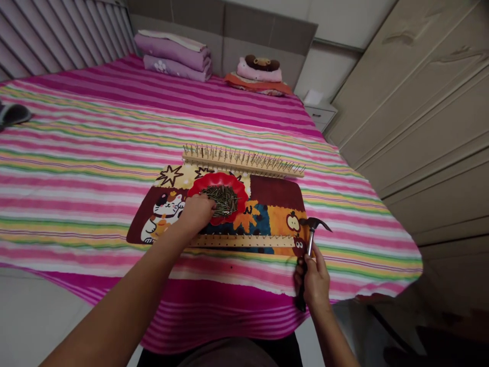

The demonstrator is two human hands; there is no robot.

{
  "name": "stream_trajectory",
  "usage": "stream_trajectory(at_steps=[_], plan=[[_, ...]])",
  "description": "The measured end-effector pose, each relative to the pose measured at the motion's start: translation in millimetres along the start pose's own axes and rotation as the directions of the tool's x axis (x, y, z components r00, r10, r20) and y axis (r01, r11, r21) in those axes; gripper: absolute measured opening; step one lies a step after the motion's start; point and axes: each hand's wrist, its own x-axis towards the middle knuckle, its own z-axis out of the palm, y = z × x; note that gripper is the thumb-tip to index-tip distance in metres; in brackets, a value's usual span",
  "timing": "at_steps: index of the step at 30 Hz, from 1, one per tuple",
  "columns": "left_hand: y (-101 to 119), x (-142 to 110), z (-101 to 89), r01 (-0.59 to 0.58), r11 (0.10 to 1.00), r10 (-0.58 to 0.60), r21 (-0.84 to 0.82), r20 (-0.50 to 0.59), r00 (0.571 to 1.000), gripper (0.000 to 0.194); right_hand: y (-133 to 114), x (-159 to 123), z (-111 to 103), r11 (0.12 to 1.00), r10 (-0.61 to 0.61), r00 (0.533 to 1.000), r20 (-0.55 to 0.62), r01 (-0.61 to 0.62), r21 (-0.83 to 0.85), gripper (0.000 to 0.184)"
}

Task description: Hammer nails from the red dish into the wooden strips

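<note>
The hammer (311, 238) is held by its handle in the right grip (318, 278), which is closed around it near the right end of the mat (273, 191). Its head is turned up, with the claw pointed to the right. The left grip (198, 210) is lowered into the red bowl (243, 187), with its fingertips placed at the nails (226, 200); whether a nail is pinched there cannot be told. The bowl is set on the mat and is heaped with nails.

Along the near edge of the mat, the near strip (244, 241) is laid, marked with a row of dark dots; its left end is partly hidden by the left forearm (153, 272). The far strip (233, 163) is placed along the mat's far edge, and it is lined with many nails, by which the upper side is bristled. The mat is spread on the bed (95, 214), which is covered with striped cloth. At the headboard (248, 30), folded quilts (173, 56) are stacked on the left, and a smaller pile (260, 74) is topped with something brown.
</note>
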Motion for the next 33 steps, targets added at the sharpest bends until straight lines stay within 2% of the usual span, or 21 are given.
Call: stream_trajectory(at_steps=[5, 9, 13, 16, 18, 21, 22, 24, 27, 30, 33], plan=[[-0.8, 15.5, 0.2, 0.056, 0.997, -0.061, 0.043, 0.129, 0.990, 0.010, 1.6, 0.5, -0.6, 1.000, 0.005, 1.000, 0.004, -0.005, 0.011, 0.068], [-9.2, 22.4, -1.1, 0.016, 1.000, -0.013, -0.014, 0.194, 0.981, 0.008, 2.1, 1.0, -1.2, 1.000, 0.006, 1.000, 0.014, -0.007, 0.007, 0.069], [-12.8, 22.5, 0.3, -0.060, 0.997, 0.068, -0.048, 0.166, 0.984, 0.010, 0.8, 0.7, -0.7, 1.000, 0.009, 1.000, 0.016, -0.009, 0.000, 0.068], [-13.4, 20.2, 0.3, -0.078, 0.997, 0.079, -0.013, 0.131, 0.988, 0.013, 0.8, 0.9, -0.6, 1.000, 0.016, 1.000, 0.001, -0.016, -0.008, 0.069], [-13.7, 19.1, -0.3, -0.042, 0.999, 0.041, 0.008, 0.073, 0.996, 0.016, 1.7, 1.3, -1.1, 1.000, 0.018, 1.000, -0.004, -0.019, -0.011, 0.070], [-13.5, 18.2, -1.2, 0.049, 0.999, -0.050, -0.017, -0.068, 0.996, 0.018, 3.1, 1.7, -1.5, 1.000, 0.012, 1.000, 0.004, -0.012, -0.008, 0.071], [-13.1, 17.9, -1.5, 0.044, 0.998, -0.047, -0.035, -0.092, 0.995, 0.017, 3.2, 1.6, -1.4, 1.000, 0.010, 1.000, 0.007, -0.010, -0.005, 0.071], [-11.1, 17.1, -1.7, -0.032, 0.998, 0.028, -0.057, -0.068, 0.997, 0.015, 3.1, 1.2, -0.8, 1.000, 0.010, 1.000, 0.005, -0.010, -0.002, 0.070], [-6.1, 16.5, -2.4, -0.113, 0.993, 0.114, -0.032, 0.060, 0.992, 0.012, 2.4, 0.8, 0.1, 1.000, 0.010, 1.000, -0.008, -0.010, -0.008, 0.068], [-1.9, 18.5, -4.5, -0.100, 0.995, 0.096, 0.028, 0.125, 0.987, 0.019, 2.7, 1.4, -0.3, 1.000, 0.003, 1.000, 0.008, -0.003, -0.013, 0.069], [-1.9, 22.4, -8.5, -0.067, 0.992, 0.058, 0.109, 0.084, 0.995, 0.017, 3.8, 2.3, -1.3, 1.000, -0.004, 1.000, 0.020, 0.004, -0.018, 0.070]])
